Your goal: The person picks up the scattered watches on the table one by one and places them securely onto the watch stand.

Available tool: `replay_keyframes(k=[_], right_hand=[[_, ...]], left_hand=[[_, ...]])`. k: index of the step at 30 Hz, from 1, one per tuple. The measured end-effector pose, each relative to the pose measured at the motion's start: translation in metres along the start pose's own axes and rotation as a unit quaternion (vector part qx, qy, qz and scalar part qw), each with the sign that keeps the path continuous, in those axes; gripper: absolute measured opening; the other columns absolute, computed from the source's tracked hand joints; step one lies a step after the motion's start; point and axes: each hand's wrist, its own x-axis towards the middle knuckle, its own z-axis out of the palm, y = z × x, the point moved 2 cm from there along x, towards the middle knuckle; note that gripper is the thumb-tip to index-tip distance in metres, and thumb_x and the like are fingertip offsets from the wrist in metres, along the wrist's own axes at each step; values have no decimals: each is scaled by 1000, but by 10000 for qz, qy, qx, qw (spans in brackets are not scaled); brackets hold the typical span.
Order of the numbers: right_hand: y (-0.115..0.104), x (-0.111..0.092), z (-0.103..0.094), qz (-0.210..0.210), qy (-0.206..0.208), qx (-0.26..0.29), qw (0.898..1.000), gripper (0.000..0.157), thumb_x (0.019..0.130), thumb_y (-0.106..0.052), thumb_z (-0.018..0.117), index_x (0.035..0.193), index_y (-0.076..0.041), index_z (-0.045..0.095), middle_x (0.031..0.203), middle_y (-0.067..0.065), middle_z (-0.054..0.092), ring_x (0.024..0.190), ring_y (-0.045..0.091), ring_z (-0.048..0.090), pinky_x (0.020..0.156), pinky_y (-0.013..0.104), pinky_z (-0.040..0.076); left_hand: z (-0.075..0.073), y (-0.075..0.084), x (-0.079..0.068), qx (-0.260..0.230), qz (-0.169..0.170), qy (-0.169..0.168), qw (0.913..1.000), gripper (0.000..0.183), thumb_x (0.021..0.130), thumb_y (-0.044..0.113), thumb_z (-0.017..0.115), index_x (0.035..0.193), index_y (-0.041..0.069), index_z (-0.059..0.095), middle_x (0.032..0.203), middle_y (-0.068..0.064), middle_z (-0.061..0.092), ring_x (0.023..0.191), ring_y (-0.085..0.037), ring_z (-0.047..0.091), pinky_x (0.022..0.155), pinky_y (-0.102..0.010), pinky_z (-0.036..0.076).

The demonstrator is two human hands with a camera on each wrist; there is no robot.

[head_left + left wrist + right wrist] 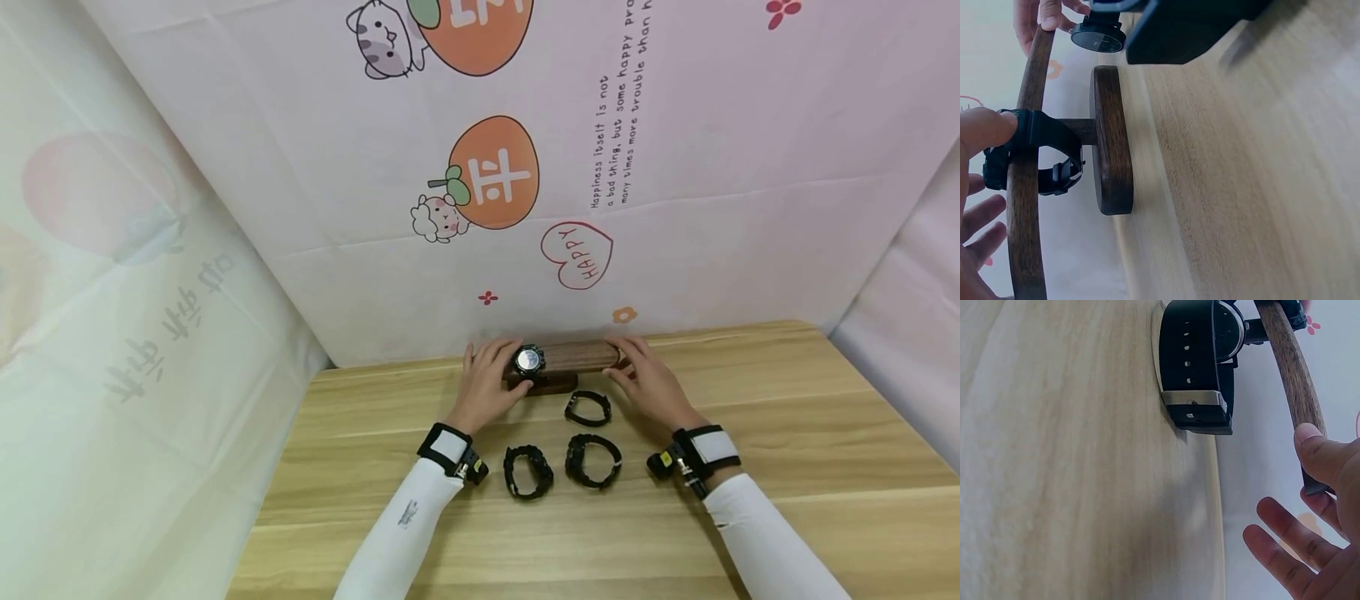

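Note:
A dark wooden watch stand, a T-shaped bar on a base, stands at the back of the table. Near the bar's left end, a black wristwatch is looped around it with its strap hanging below, dial up in the head view. My left hand grips this watch, thumb on its side and other fingers behind the bar. At the opposite end my right hand pinches the bar between thumb and a finger, its other fingers spread.
In front of the stand lies a black watch, its strap closed in a loop. Closer to the front are two more black watches, one at left and one at right. A printed white cloth hangs right behind the table.

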Motion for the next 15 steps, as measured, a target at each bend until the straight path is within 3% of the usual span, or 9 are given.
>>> replay_keyframes(k=[6, 11, 15], right_hand=[[-1, 1, 0, 55, -69, -21, 10000, 58, 93, -23, 65, 145, -12, 42, 139, 14, 42, 87, 24, 60, 68, 41, 57], [-1, 0, 0, 32, -95, -15, 9999, 57, 94, -24, 64, 145, -10, 41, 139, 15, 42, 89, 25, 60, 69, 42, 57], [-1, 1, 0, 15, -83, -9, 10000, 56, 94, -23, 64, 144, -9, 42, 138, 16, 42, 90, 26, 60, 69, 43, 56]], left_hand=[[-9, 0, -7, -237, 48, 356, 9991, 56, 87, 40, 66, 136, 14, 54, 136, -3, 52, 129, -20, 40, 114, -54, 20], [-17, 2, -13, -434, 13, 665, 9968, 45, 87, 33, 66, 128, 14, 60, 125, -1, 59, 117, -16, 46, 100, -41, 38], [-23, 5, -18, -562, 26, 651, 9963, 42, 87, 32, 67, 124, 14, 61, 121, 0, 61, 114, -14, 48, 96, -38, 41]])
